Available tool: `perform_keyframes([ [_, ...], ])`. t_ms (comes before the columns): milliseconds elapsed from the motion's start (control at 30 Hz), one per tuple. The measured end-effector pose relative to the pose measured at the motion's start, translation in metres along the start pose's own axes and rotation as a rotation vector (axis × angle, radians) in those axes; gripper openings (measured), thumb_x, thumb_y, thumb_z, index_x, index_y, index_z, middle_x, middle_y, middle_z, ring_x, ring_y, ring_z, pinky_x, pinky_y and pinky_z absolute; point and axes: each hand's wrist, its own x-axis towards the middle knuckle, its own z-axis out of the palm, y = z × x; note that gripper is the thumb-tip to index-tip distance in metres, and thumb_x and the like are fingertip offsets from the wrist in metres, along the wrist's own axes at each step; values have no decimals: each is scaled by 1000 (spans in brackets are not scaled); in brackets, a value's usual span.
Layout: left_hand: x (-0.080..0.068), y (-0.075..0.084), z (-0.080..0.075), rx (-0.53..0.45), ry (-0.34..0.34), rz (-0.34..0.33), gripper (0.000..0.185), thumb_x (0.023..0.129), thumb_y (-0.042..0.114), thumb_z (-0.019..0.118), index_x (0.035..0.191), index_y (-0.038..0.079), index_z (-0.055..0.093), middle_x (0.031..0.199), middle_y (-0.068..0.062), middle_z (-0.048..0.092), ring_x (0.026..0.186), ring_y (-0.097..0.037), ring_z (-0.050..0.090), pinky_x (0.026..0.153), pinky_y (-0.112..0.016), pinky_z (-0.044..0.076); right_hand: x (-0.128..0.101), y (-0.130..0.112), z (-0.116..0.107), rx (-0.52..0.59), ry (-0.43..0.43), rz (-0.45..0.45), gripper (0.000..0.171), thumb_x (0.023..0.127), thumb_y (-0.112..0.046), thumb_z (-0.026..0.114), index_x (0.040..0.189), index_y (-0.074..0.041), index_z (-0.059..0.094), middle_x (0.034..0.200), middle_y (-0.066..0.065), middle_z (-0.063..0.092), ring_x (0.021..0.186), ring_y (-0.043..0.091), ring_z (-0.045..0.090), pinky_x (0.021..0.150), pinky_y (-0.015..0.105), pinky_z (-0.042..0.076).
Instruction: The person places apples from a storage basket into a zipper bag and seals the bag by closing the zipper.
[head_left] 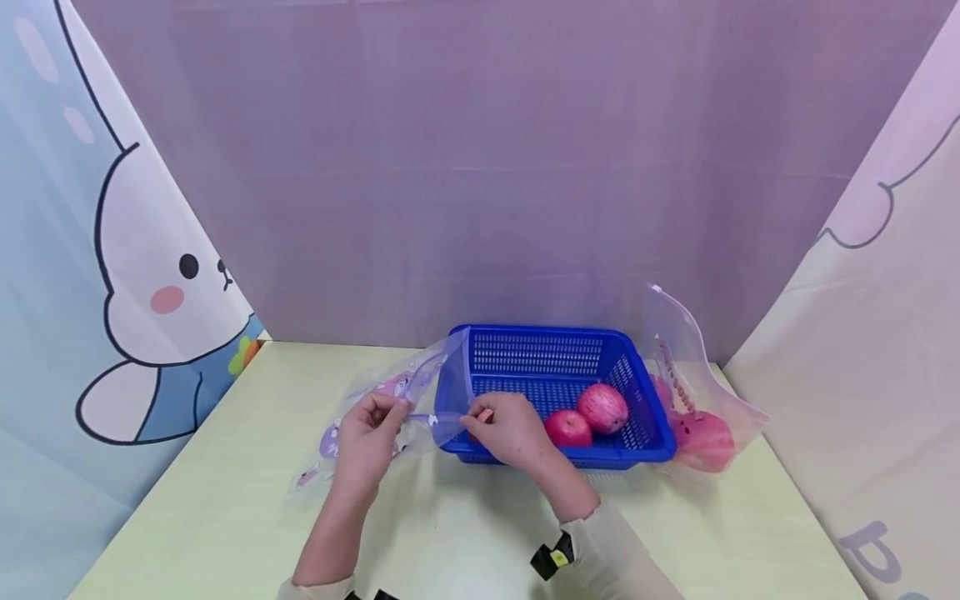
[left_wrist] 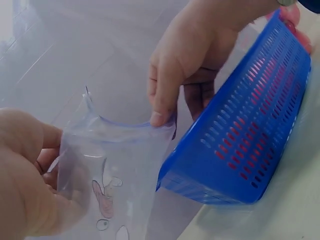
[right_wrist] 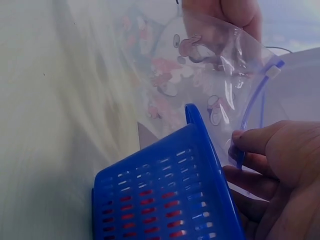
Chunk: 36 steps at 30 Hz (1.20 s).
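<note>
A clear zip bag [head_left: 431,383] with printed cartoon figures and a purple slider seal hangs between both hands at the basket's left side. My left hand [head_left: 369,437] pinches one side of its mouth. With thumb and fingers, my right hand [head_left: 510,429] pinches the other end of the seal, close over the basket rim. In the right wrist view the white slider [right_wrist: 273,71] sits along the seal, away from the right fingertips. The blue basket [head_left: 555,456] holds red apples, two plainly visible: one apple [head_left: 602,408] behind another apple [head_left: 567,428]. The right hand partly hides the basket's near left corner.
Right of the basket stands a second zip bag [head_left: 693,333] with a pink, round shape [head_left: 703,442] inside, leaning against the basket's side. Everything rests on a pale table [head_left: 217,500]. A grey-purple cloth [head_left: 487,167] hangs behind, with printed curtains at both sides.
</note>
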Motion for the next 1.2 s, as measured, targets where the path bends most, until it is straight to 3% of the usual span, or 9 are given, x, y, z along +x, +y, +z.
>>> perform_keyframes([
  [133,-2,4,4,197,23,251,5,95,5,62,93,2,58,86,-8,61,74,-18,54,60,-24,47,0,-2,3,-30,9,-25,14,89,-28,73,77,-22,68,65,-9,59,60,8,53,53,24,44],
  [200,-1,7,4,300,75,382,5,95,3,61,92,4,56,85,-6,59,74,-17,55,59,-26,47,0,-3,4,-32,14,-22,14,89,-28,73,77,-22,68,65,-9,58,59,7,52,52,23,44],
  [300,3,10,4,382,139,492,6,96,1,58,94,3,53,83,-6,58,72,-16,53,56,-28,45,-1,-4,3,-21,24,-11,13,88,-28,73,78,-21,69,65,-9,59,59,7,53,52,24,45],
  [433,5,10,5,365,76,454,6,97,2,57,100,2,51,84,-7,56,70,-17,52,57,-27,45,1,-6,1,-12,48,-20,12,89,-28,73,79,-21,69,66,-11,59,60,7,54,54,24,47],
  [633,6,4,5,223,-101,221,27,89,6,71,114,4,60,88,-9,59,77,-22,55,62,-23,49,3,-4,0,-17,131,-20,13,87,-26,75,78,-20,68,73,-11,63,62,3,57,55,22,48],
  [700,7,3,3,211,-138,178,31,86,8,75,115,3,65,86,-9,60,76,-22,56,62,-22,50,3,-2,1,-10,161,-17,13,86,-24,75,77,-19,68,77,-8,66,62,4,57,54,22,48],
  [867,5,3,1,272,-186,218,14,85,10,76,97,6,74,79,-5,60,69,-20,54,56,-23,47,3,2,5,-4,182,17,15,87,-24,75,76,-19,67,84,-3,69,60,5,56,50,22,48],
  [1000,5,4,-2,334,-94,286,5,86,10,75,89,6,73,79,-3,62,67,-18,56,55,-24,49,2,2,4,21,181,52,15,88,-26,73,76,-20,66,80,-5,67,60,7,56,50,24,49],
  [1200,4,9,-4,414,261,318,6,81,13,78,80,9,74,73,0,69,58,-14,64,49,-25,50,-3,1,3,30,176,48,17,88,-28,74,75,-21,66,71,-8,63,60,6,56,53,24,49],
])
